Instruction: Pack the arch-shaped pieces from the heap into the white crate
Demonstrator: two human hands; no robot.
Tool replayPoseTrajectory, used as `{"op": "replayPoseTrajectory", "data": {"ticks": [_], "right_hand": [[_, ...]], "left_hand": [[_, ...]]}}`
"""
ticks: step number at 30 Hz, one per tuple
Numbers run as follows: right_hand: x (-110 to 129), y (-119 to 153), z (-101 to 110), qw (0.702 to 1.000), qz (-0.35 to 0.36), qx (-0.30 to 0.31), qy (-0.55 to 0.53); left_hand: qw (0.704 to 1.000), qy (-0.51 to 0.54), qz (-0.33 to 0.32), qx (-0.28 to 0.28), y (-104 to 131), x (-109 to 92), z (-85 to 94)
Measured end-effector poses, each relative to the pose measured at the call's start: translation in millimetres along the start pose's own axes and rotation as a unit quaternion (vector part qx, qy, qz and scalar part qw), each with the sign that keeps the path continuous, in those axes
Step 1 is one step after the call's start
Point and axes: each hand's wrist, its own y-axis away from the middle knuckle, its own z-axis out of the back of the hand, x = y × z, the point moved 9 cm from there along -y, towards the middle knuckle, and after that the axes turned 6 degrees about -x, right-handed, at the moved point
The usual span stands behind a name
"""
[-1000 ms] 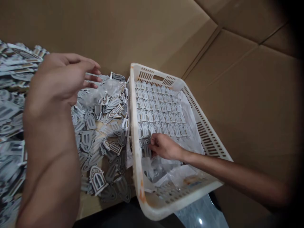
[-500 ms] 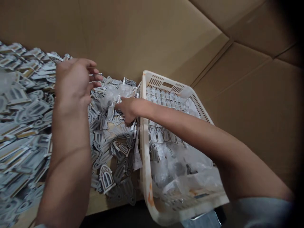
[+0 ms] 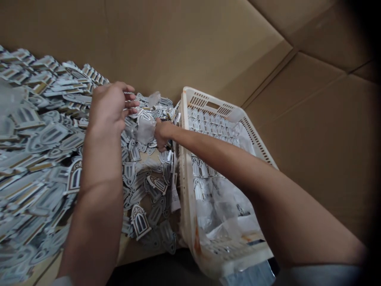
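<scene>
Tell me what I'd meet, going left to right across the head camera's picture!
Big heap of grey-and-white arched window-shaped pieces → bare left hand → crumpled translucent plastic → bare right hand → white slotted plastic basket.

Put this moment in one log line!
left hand: open, over pieces | right hand: at plastic, grip unclear | basket: rows of pieces, more plastic

Counted two hands, one left hand (image 3: 112, 104), one right hand (image 3: 163, 133); one white basket (image 3: 188, 178); one paper slip (image 3: 175, 198); at least three face-up brown-patterned arch pieces (image 3: 140, 222); grey arch pieces (image 3: 129, 171), dozens, heaped, uncountable; in basket, several rows, partly hidden, total unclear.
</scene>
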Motion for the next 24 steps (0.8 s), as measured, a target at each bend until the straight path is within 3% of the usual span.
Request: {"op": "replayPoseTrajectory", "data": {"ticks": [2,5,9,13,17,19,21,24], "right_hand": [[2.0,3.1,2.7,1.0,0.004,0.0,-0.012],[1.1,9.1,14.8,0.996,-0.009,-0.059,-0.068],[-17.1,19.2,31.5,0.982,-0.05,-0.14,-0.117],[-39.6,31.3,58.6,0.968,-0.046,-0.187,-0.162],[-57.4,49.0,91.7,0.922,0.013,-0.189,-0.337],[-65.7,59.4,106.6,0.883,0.036,-0.19,-0.427],[-69.3,67.5,115.7,0.858,0.056,-0.183,-0.476],[-62.9,73.2,120.6,0.856,0.096,-0.159,-0.482]], "left_hand": [[1.0,-0.007,0.007,0.002,-1.6,1.3,-0.1],[1.0,-0.014,0.009,0.002,-3.1,1.3,0.9],[1.0,-0.018,-0.002,0.01,-0.5,-2.7,0.8],[0.999,-0.033,0.004,0.012,0.6,-1.1,0.4],[0.998,-0.059,0.018,0.006,-5.0,10.5,0.9],[0.996,-0.069,0.051,0.017,-6.0,23.0,-2.6],[0.99,-0.031,0.12,0.068,-1.2,41.0,-16.0],[0.953,0.13,0.225,0.158,13.5,58.4,-45.9]]}}
